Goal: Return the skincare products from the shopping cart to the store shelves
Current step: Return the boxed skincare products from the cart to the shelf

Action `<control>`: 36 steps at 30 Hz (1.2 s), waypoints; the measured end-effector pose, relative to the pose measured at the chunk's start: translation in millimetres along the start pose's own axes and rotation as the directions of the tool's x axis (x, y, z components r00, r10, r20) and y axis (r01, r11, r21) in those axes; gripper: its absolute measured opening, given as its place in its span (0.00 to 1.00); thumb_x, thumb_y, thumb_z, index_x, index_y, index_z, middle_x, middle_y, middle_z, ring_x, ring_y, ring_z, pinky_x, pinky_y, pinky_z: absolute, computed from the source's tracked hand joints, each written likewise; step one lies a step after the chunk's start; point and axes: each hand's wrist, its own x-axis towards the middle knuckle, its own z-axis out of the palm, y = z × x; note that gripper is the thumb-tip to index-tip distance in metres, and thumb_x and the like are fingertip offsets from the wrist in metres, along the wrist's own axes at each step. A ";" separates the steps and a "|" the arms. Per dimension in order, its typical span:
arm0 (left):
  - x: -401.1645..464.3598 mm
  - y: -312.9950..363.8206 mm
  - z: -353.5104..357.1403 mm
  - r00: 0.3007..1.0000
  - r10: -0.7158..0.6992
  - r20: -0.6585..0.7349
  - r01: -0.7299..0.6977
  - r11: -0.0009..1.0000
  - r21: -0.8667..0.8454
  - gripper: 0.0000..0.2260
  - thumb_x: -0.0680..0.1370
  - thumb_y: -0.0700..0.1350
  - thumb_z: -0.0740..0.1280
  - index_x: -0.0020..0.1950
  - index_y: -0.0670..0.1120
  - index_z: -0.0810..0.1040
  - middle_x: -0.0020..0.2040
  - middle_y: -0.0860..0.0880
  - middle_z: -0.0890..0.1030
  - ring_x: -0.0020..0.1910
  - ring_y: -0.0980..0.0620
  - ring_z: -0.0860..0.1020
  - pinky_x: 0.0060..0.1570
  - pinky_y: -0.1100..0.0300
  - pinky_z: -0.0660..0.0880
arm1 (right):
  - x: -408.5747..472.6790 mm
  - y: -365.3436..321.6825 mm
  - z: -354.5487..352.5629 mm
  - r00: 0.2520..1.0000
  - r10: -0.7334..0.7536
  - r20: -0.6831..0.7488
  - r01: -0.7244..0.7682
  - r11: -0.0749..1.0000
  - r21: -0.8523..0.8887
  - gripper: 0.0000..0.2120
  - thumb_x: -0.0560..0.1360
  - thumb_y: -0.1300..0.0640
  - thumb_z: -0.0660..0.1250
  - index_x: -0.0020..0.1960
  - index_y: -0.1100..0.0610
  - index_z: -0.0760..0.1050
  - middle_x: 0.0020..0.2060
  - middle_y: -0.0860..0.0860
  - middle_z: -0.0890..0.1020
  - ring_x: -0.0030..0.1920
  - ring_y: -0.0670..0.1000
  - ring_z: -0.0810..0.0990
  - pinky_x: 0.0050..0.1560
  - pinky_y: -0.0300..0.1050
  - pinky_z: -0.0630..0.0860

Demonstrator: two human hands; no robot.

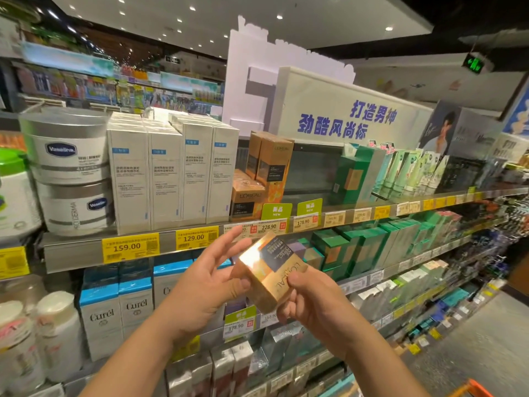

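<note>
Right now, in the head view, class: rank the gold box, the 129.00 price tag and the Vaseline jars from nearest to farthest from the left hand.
1. Gold box: at the left hand's fingertips, just to their right, gripped by the right hand.
2. 129.00 price tag: on the shelf edge just above the hand.
3. Vaseline jars: upper left on the top shelf, farthest.

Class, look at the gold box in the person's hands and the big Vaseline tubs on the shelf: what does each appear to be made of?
Gold box: probably glossy or foil-coated cardboard; sharp folded edges and a bright glare patch.
Vaseline tubs: likely white plastic with silvery lids; smooth rounded walls, soft sheen.
</note>
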 end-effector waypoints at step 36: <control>63.1 54.0 26.6 0.976 -0.121 -0.180 0.065 0.955 -0.290 0.15 0.83 0.33 0.62 0.67 0.45 0.77 0.55 0.46 0.87 0.55 0.51 0.86 0.60 0.55 0.80 | 115.8 -208.3 29.1 0.948 -0.184 0.259 0.264 0.002 -0.965 0.36 0.68 0.48 0.82 0.72 0.48 0.73 0.59 0.46 0.78 0.58 0.49 0.78 0.61 0.47 0.78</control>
